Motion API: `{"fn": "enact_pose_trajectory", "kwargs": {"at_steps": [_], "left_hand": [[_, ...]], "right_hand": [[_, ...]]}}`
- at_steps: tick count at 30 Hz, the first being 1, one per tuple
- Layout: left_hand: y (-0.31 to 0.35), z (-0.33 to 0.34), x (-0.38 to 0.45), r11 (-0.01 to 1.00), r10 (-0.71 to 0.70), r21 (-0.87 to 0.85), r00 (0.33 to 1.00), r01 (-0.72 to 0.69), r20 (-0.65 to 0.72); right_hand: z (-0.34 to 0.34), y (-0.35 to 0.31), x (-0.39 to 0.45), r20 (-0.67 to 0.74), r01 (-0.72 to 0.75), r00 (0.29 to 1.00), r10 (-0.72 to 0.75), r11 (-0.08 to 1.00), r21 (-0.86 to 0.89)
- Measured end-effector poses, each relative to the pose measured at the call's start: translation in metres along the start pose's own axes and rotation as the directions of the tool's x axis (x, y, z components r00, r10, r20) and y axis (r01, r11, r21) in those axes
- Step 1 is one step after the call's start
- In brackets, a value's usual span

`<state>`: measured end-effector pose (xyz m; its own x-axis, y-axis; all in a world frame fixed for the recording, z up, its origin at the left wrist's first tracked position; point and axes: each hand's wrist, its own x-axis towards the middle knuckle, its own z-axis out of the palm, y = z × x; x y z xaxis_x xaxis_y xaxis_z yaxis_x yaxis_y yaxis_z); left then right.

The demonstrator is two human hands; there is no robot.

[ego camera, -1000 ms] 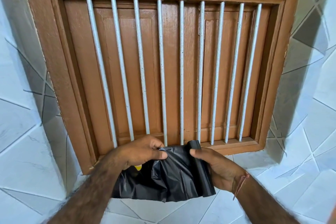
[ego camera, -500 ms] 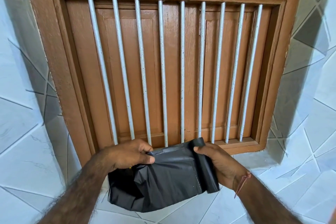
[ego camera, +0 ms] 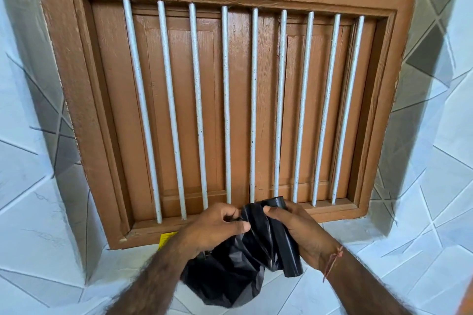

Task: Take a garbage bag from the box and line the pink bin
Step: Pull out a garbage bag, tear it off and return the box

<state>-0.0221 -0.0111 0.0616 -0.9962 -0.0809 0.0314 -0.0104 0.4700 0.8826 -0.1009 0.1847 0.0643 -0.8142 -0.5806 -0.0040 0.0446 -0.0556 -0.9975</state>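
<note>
Both hands hold the black garbage bag [ego camera: 245,258] at its top edge, low in the head view. The left hand [ego camera: 215,227] has its grip closed on the plastic: the thumb lies flat across the front of the bag and the curled fingers pinch the crumpled edge behind it. The right hand [ego camera: 299,227] is closed too, its thumb pressed over the front of a narrow, still-folded band of the bag and its fingers wrapped behind, so that the top of that band stands up a little above the thumb. The two grips sit close together, with only a bunched ridge of plastic between them.

Below the hands the bag hangs loose and wrinkled, its wider part sagging under the left wrist and the folded strip hanging straight down beside the right wrist. A thin reddish thread [ego camera: 332,261] is tied around the right wrist.

Just left of the left hand, a small yellow label [ego camera: 167,239] shows, partly hidden by the forearm. Directly beyond the hands stands a brown wooden window frame [ego camera: 84,135] with pale vertical metal bars [ego camera: 197,110] in front of closed wooden shutters. Pale tiled wall [ego camera: 422,186] with grey angular lines surrounds the frame on both sides and runs beneath the bag.
</note>
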Motion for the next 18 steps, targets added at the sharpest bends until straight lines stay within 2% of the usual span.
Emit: {"fn": "enact_pose_trajectory", "kwargs": {"at_steps": [3, 5, 7, 10, 13, 16, 18], "left_hand": [[-0.001, -0.010, -0.004, 0.999, -0.039, 0.010, 0.995, 0.038, 0.091], [0.003, -0.015, -0.006, 0.999, -0.044, -0.019, 0.987, 0.048, 0.153], [0.010, -0.013, -0.005, 0.997, -0.052, -0.047, 0.986, 0.060, 0.158], [0.017, 0.000, 0.004, 0.997, -0.040, -0.068, 0.994, 0.046, 0.098], [0.016, 0.020, 0.012, 0.983, -0.015, -0.182, 0.999, 0.022, 0.040], [0.014, 0.035, 0.014, 0.978, -0.006, -0.209, 0.996, -0.012, -0.084], [0.017, 0.041, 0.013, 0.992, 0.020, -0.120, 0.991, -0.035, -0.131]], "right_hand": [[-0.008, 0.000, 0.002, -0.111, 0.001, 0.994, 0.002, 1.000, 0.027], [-0.009, -0.002, 0.001, -0.102, -0.004, 0.995, 0.005, 1.000, 0.011], [-0.008, -0.003, 0.000, -0.069, 0.006, 0.998, -0.007, 1.000, -0.021], [-0.004, -0.005, 0.000, -0.015, 0.022, 1.000, -0.022, 0.999, -0.043], [-0.002, -0.007, 0.000, 0.030, 0.023, 0.999, -0.022, 0.999, -0.040], [-0.002, -0.006, 0.000, -0.008, 0.030, 1.000, -0.030, 0.999, -0.009], [-0.003, -0.001, 0.002, -0.078, 0.030, 0.996, -0.029, 0.999, 0.014]]}}
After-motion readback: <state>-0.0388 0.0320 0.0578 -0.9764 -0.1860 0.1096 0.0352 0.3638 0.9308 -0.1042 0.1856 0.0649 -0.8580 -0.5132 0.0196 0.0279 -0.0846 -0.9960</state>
